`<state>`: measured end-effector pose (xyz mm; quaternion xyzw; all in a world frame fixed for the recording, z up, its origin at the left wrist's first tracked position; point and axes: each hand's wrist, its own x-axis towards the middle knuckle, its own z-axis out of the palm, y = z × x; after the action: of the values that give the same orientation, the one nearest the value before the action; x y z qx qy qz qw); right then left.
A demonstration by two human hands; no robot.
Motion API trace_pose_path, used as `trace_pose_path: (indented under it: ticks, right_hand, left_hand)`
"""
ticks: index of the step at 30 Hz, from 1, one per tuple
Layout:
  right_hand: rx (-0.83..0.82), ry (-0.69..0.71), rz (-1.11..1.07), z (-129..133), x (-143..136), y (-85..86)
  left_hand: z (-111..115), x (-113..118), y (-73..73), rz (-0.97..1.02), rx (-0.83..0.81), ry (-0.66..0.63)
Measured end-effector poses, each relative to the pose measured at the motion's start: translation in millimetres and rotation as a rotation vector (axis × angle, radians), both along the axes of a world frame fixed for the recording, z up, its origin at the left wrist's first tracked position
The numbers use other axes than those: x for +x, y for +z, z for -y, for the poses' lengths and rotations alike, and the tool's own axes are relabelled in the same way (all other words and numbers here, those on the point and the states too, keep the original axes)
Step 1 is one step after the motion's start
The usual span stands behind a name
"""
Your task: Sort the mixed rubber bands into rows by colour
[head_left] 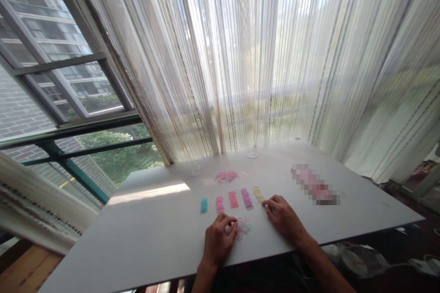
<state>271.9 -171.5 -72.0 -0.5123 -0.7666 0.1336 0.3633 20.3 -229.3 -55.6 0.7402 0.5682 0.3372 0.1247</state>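
Note:
My left hand (220, 239) rests at the near side of a loose pile of thin, mixed-colour loops (244, 228) that look like small elastic bands. Its thumb and forefinger are pinched together at the pile's left edge; anything between them is too small to make out. Bent over the table, my right hand (282, 217) has its fingertips at the lower end of a yellow group (257, 193), fingers curled. Left of it lie a purple group (246, 198), a coral-pink group (233, 199), a pink group (220, 204) and a blue group (204, 205), in a row.
Beyond the row, a pinkish pile (227, 176) lies on the white table (154, 233). A clear cup-like thing (195, 168) and a clear round dish (252, 154) stand near the far edge. A blurred-out pink object (314, 185) lies right. Sheer curtains (240, 55) hang behind.

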Motion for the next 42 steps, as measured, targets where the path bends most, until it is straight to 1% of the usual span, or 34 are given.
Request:
trace_pose_path:
  ticks: [4,7,11,14,19,22,33,38,42]
  right_hand:
    - [-0.014,-0.014,-0.032,-1.4,0.5,-1.1]
    - [-0.015,0.006,-0.068,-2.0,2.9,-3.2]
    - [0.038,0.025,-0.132,1.6,-0.1,-2.5]
    - [0.054,0.085,-0.193,9.5,-15.4,2.0]
    - [-0.017,0.267,-0.236,21.0,-51.7,6.6]
    - [-0.034,0.289,-0.236,21.0,-63.1,4.7]
    - [-0.064,0.279,-0.241,18.8,-59.7,4.1]
    - [-0.082,0.268,-0.248,19.5,-58.5,5.2]
    - [-0.072,0.289,-0.244,20.6,-57.8,4.5]
  left_hand:
    - [-0.4,0.2,-0.4,0.012,-0.009,-0.008]
    - [-0.6,-0.1,-1.1,0.04,-0.007,-0.02]
    - [-1.1,-0.7,-2.4,0.089,0.01,-0.031]
    - [-2.5,-1.3,-4.3,0.139,0.033,-0.042]
    - [-5.0,-3.0,-8.7,0.224,0.068,-0.04]
    - [-5.3,-3.7,-10.1,0.252,0.073,-0.051]
    - [-3.5,-3.9,-9.6,0.218,0.022,-0.051]
    - [-3.6,-2.8,-8.9,0.206,0.027,-0.083]
    - [-3.5,-2.0,-8.2,0.195,0.047,-0.091]
